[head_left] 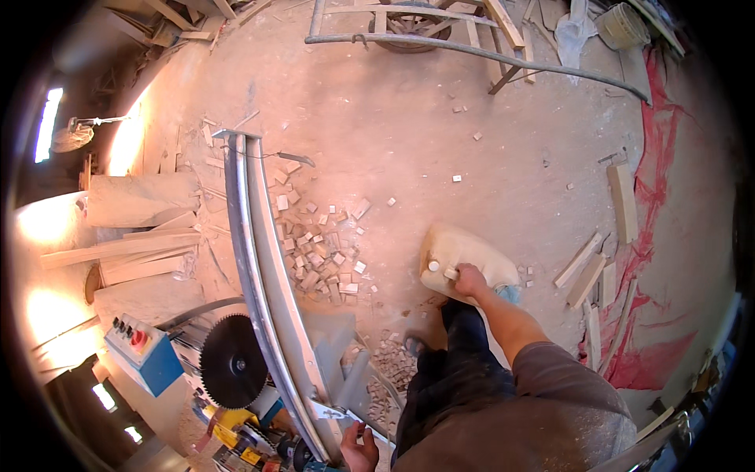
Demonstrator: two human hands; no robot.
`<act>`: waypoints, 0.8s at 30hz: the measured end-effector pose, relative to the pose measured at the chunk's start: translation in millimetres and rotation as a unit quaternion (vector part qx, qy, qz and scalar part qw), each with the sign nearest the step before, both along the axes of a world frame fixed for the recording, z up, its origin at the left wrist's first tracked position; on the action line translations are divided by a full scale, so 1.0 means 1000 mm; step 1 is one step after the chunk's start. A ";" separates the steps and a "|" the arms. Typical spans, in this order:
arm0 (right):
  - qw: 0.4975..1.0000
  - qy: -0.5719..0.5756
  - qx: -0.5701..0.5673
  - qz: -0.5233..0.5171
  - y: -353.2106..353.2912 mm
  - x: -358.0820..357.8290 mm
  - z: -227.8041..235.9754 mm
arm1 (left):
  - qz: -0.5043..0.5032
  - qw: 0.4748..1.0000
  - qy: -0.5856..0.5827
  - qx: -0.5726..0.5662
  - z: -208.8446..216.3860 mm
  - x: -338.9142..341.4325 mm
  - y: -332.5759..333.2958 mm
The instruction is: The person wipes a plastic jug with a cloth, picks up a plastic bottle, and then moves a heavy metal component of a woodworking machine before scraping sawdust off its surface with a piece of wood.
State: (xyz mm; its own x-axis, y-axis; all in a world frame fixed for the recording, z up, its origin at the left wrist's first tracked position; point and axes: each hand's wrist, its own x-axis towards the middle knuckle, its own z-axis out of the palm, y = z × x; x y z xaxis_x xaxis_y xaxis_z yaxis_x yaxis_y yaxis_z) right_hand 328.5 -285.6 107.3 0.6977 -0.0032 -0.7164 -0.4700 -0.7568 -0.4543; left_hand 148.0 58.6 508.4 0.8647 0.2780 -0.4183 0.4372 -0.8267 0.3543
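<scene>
My right hand [470,281] is closed round the handle of a yellowish plastic jerry can [480,248], which has a white cap and stands out in front of my legs. A patch of light blue [510,294] shows at the can's near end. Low in the view, my left hand [359,450] is half curled with nothing visible in it. It is beside a metal bracket [330,411] at the near end of a long metal rail [263,259]. Left of the rail is a large dark toothed saw blade [233,361].
A blue control box [145,355] with a red button stands left of the blade. Small wood offcuts [318,256] are heaped right of the rail. Planks [134,252] lie at the left, a beam [623,203] at the right. A metal frame [440,39] stands at the far side.
</scene>
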 end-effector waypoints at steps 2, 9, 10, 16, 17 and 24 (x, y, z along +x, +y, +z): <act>0.993 0.103 0.062 0.003 -0.011 0.006 -0.015 | -0.038 0.999 -0.020 -0.002 -0.004 0.021 0.008; 0.990 0.022 0.048 -0.130 -0.074 0.001 0.055 | -0.044 0.997 -0.035 -0.057 -0.028 0.088 0.039; 0.993 0.012 0.029 -0.116 -0.084 0.010 0.075 | -0.057 0.995 -0.038 -0.067 -0.025 0.107 0.039; 0.984 -0.015 -0.141 -0.109 -0.130 0.048 0.183 | -0.068 0.982 -0.123 -0.126 -0.036 0.263 0.047; 0.979 -0.007 -0.151 -0.139 -0.131 0.047 0.210 | -0.071 0.980 -0.128 -0.135 -0.041 0.291 0.053; 0.886 -0.152 -0.128 -0.419 -0.143 0.114 0.316 | -0.090 0.945 -0.256 -0.181 -0.036 0.525 0.073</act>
